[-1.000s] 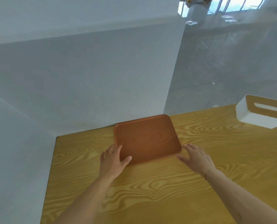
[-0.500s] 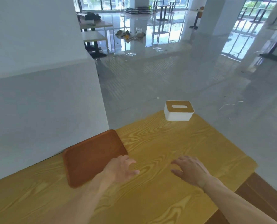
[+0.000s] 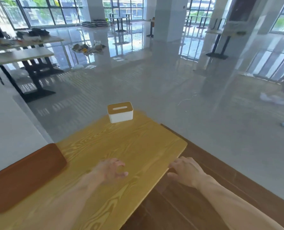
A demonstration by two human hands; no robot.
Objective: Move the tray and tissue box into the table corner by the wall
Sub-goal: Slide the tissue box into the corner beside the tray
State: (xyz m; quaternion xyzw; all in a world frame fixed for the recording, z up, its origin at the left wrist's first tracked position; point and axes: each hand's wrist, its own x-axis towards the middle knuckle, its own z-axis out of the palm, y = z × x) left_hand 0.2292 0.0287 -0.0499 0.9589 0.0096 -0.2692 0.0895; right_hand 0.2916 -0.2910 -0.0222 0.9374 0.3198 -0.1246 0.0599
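The brown wooden tray (image 3: 25, 176) lies flat at the left of the yellow wood-grain table (image 3: 121, 146), close to the white wall. The white tissue box (image 3: 120, 112) with a wooden slotted lid stands at the table's far corner. My left hand (image 3: 110, 169) hovers over the table's middle, fingers apart, holding nothing, to the right of the tray. My right hand (image 3: 187, 170) is open at the table's right edge, partly past it, also holding nothing. Both hands are well short of the tissue box.
A white wall (image 3: 8, 130) borders the table on the left. Right of the table runs a dark wooden ledge (image 3: 204, 163), then glossy grey floor. Other tables (image 3: 23, 53), pillars and clutter stand far behind.
Both hands have come off the tray and shifted right. My view has swung right and up, so the tray sits at the left and the tissue box is centred.
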